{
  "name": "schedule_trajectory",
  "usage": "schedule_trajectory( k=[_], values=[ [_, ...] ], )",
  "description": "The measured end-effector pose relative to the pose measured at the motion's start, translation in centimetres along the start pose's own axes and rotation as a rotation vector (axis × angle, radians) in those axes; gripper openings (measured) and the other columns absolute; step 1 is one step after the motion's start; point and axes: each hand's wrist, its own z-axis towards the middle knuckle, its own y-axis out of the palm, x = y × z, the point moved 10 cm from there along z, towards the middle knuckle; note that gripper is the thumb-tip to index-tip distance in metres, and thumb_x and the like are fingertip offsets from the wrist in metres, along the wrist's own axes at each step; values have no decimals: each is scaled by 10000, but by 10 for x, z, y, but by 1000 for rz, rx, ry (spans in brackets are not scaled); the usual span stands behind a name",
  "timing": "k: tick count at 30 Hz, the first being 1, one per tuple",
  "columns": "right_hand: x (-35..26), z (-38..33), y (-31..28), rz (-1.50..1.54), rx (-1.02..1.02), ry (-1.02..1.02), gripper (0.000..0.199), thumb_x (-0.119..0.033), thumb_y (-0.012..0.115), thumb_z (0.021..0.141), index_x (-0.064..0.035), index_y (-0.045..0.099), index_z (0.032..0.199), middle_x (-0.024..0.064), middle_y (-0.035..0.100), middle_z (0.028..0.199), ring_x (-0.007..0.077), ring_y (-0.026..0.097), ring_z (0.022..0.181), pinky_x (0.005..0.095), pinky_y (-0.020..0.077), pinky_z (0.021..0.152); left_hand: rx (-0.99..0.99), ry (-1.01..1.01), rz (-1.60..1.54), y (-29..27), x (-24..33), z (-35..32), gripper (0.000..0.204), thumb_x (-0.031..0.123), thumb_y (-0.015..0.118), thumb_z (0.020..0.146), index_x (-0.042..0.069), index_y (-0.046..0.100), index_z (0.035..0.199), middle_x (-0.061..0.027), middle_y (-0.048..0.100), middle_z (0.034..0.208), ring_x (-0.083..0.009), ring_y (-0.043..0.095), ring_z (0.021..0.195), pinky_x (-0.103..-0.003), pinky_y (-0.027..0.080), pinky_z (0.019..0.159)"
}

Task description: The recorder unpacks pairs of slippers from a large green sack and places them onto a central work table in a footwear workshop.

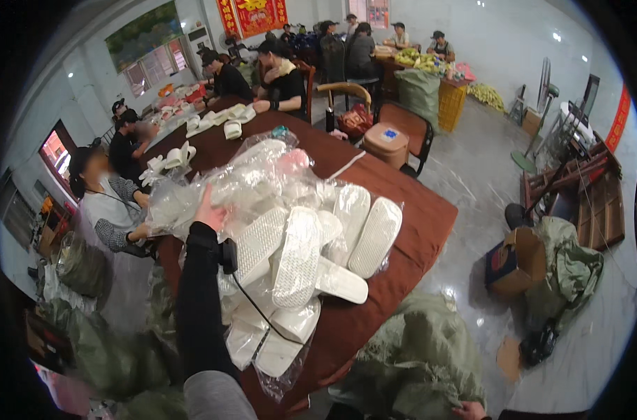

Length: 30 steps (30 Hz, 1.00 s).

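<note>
Far left: seated co-workers along the table's left edge, each w/ white slippers in front of them — same sort of work, it seems, so stock is spread down the length of the table (pixel 430 217).

Left-centre: left hand (pixel 208 208) reaches out from a dark sleeve, palm and fingers spread flat against the clear plastic bags (pixel 192 192) at the pile's left side. It looks like pressing or steadying, not a closed grip; can't tell if any film is pinched underneath. A small black device sits on the wrist w/ a cable trailing back toward the body.

Centre: white slippers (pixel 301 255) heaped soles-up, mostly in bags, stacked close to the near edge so they're w/in arm's reach.

Right: green sacks (pixel 416 350) slumped on the floor beside the table, prob. the bulk supply. Right hand (pixel 467 410) at the bottom edge, resting on a sack; grip can't be told.

Far right: cardboard box (pixel 518 260) on the floor.
</note>
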Motion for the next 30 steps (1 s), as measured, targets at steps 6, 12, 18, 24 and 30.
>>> schedule_trajectory(
  k=[6,12,18,24,30],
  values=[
    [-43,4,-36,-165,12,-165,238,-308,573,810,-97,618,910,150,593,726,335,569,669,428,443,594,38,917,461,116,5,-220,381,232,453,927,-18,488,1212,-112,550,1170,-191,506,1087,-307,359,953],
    [-79,-10,-48,-277,-49,-230,292,-321,567,818,-139,582,1047,132,568,733,337,578,718,441,440,594,-864,266,843,224,-334,-332,204,39,452,873,-29,576,1020,-137,589,1133,-236,536,1091,-341,375,967],
    [-83,-29,-28,-350,-231,-394,379,-314,599,795,-162,553,1139,95,565,786,290,590,740,406,473,615,-1270,488,1382,182,-654,-354,325,362,412,925,178,545,1157,-131,458,1277,-283,346,1268,-474,102,1091],
    [-16,29,-60,-191,206,-208,348,-208,618,777,-83,549,1095,116,555,936,302,565,867,383,482,714,-1519,-594,1726,37,-800,-444,307,251,415,902,79,550,1117,-172,612,994,-343,583,897,-445,451,769],
    [-29,155,209,-40,-535,-463,282,-246,543,787,-76,584,1007,177,633,830,350,603,827,442,476,698,-1580,-897,1138,62,-811,-548,447,373,494,882,22,524,1158,-185,589,1087,-354,560,983,-405,441,809]
  ],
)
